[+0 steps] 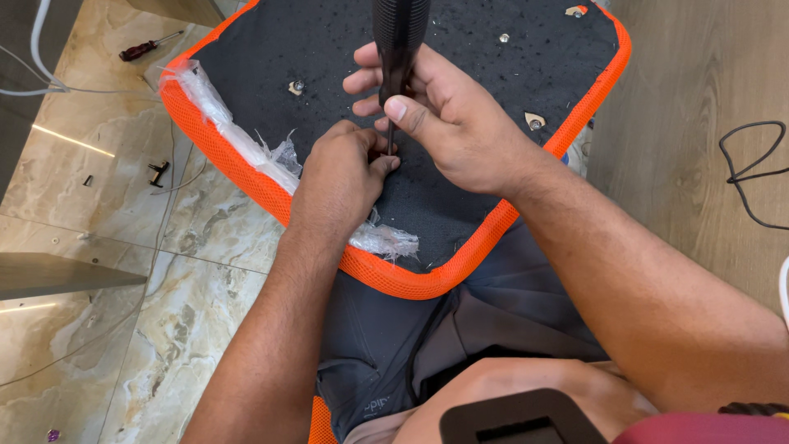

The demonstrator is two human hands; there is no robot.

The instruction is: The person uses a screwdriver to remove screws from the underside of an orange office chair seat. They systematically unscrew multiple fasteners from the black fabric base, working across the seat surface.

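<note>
An upturned chair seat [246, 177] with an orange mesh rim and a black fabric underside rests on my lap. My right hand [436, 123] grips the black handle of a screwdriver [399, 37], held upright with its thin shaft pointing down into the black fabric. My left hand [341, 177] is closed just below, its fingertips pinched around the shaft's tip at the seat surface. What sits under the tip is hidden by my fingers. Torn clear plastic wrap [246, 148] clings along the seat's left edge.
Several metal screw fittings [534, 122] dot the black underside. A red-handled screwdriver [148, 48] and small dark parts [158, 171] lie on the marble floor at left. A black cable [752, 164] curls on the wooden floor at right. A black part [518, 419] sits at my knee.
</note>
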